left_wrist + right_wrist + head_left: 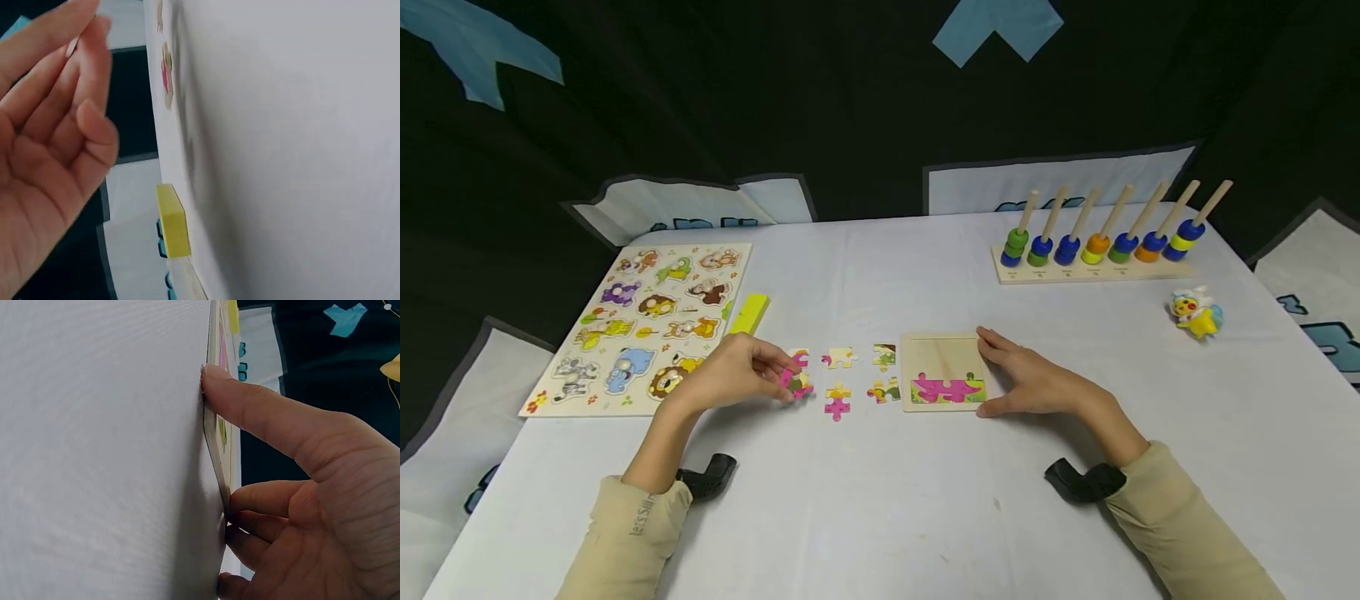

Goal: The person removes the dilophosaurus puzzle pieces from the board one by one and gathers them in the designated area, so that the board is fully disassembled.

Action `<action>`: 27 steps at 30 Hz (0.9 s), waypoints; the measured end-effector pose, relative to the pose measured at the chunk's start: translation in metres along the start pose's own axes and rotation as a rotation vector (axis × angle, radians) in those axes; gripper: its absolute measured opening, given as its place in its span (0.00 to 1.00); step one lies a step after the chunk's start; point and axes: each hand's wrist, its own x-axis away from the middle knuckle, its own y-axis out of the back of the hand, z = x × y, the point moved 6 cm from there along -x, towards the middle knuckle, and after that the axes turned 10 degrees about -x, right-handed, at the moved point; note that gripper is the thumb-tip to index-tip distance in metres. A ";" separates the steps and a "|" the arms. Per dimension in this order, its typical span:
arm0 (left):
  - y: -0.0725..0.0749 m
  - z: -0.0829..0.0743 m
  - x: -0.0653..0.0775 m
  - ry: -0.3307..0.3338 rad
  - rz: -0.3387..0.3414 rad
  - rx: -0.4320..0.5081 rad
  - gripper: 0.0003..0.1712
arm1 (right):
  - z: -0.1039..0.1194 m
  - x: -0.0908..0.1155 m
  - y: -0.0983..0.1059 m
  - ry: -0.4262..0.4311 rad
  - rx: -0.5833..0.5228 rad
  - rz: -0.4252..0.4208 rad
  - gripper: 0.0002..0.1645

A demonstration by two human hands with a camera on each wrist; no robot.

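My left hand (741, 371) pinches a jigsaw piece (72, 47) between thumb and fingertips, only its thin pale edge showing in the left wrist view. Under and beside those fingertips in the head view are pink and green pieces (800, 389). Several loose pieces, among them a pink and yellow piece (837, 402), lie to the right in two rows. A wooden puzzle tray (943, 347) lies flat with a pink strip of joined pieces (948, 390) along its near side. My right hand (1033, 379) holds the tray's right edge, thumb at the near corner, fingers toward the far corner.
An animal peg puzzle board (647, 328) lies at the left, with a yellow block (749, 314) beside it. At the back right stands a wooden stacking rack (1093, 276) with coloured rings on pegs. A small yellow figurine (1197, 313) is at the right.
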 end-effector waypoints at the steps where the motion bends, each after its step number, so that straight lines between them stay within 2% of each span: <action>1: -0.001 0.003 0.001 -0.006 0.024 0.011 0.18 | 0.000 0.000 0.000 -0.001 -0.002 0.002 0.60; 6: -0.007 0.010 0.003 -0.026 0.143 0.003 0.17 | 0.000 -0.001 -0.002 -0.003 -0.009 0.009 0.59; 9: -0.010 0.010 0.003 -0.037 0.178 -0.034 0.16 | 0.000 -0.001 -0.002 -0.005 -0.005 0.009 0.59; 18: -0.009 0.000 -0.003 -0.078 0.118 -0.219 0.13 | -0.001 0.000 0.002 -0.016 -0.003 0.001 0.60; 22: -0.009 -0.004 -0.001 -0.100 0.081 -0.264 0.13 | 0.000 0.000 0.002 -0.013 -0.014 0.004 0.60; 27: -0.011 -0.005 0.002 -0.065 0.073 -0.298 0.12 | 0.000 0.000 0.000 -0.020 -0.012 0.008 0.59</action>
